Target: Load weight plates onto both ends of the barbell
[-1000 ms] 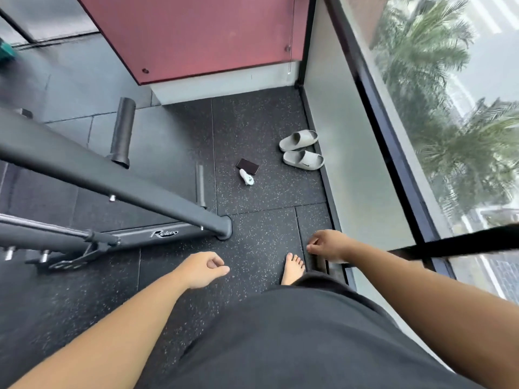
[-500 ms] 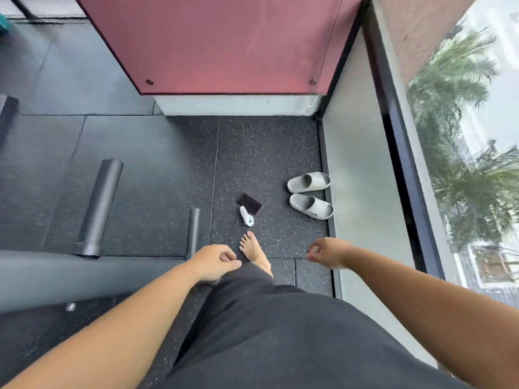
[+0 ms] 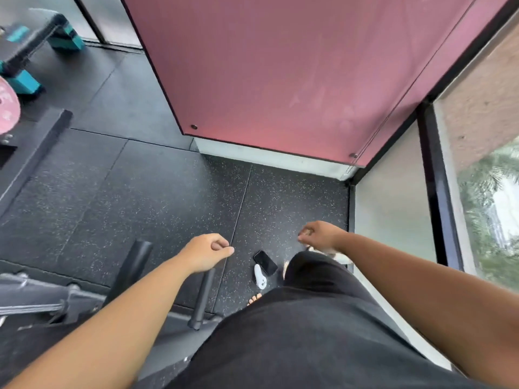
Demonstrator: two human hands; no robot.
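Flooring: black rubber gym tiles (image 3: 157, 203), matte, flecked with pale specks, laid with thin straight seams. Far edge meets a smooth dusty-pink wall panel (image 3: 280, 74) over a white skirting; the right edge meets a black-framed window (image 3: 438, 192) showing blurred greenery.

Item 1: round pink speckled weight plate (image 3: 7, 108), partly cut off at the floor's left edge, seated on black rack steel, well apart from both hands.

Item 2: grey metal bar with a ribbed section (image 3: 28, 306), near left corner; whether it is the barbell cannot be told.

Item 3: two black cylindrical pegs, one thick (image 3: 137, 265), one slim (image 3: 203, 296), rising from the rack base.

Item 4: black glossy rectangular phone (image 3: 265, 262), flat on the floor, touching a small white plastic device (image 3: 259, 276).

Item 5: teal-and-black padded bench (image 3: 42, 37), blurred, far left corner.

Left hand (image 3: 206, 252): fingers loosely curled, thumb on forefinger, holding nothing, above the slim peg.

Right hand (image 3: 320, 234): loosely curled, holding nothing, near the floor's right edge.

Bare toes (image 3: 254, 299) show beside black fabric shorts (image 3: 309, 332).
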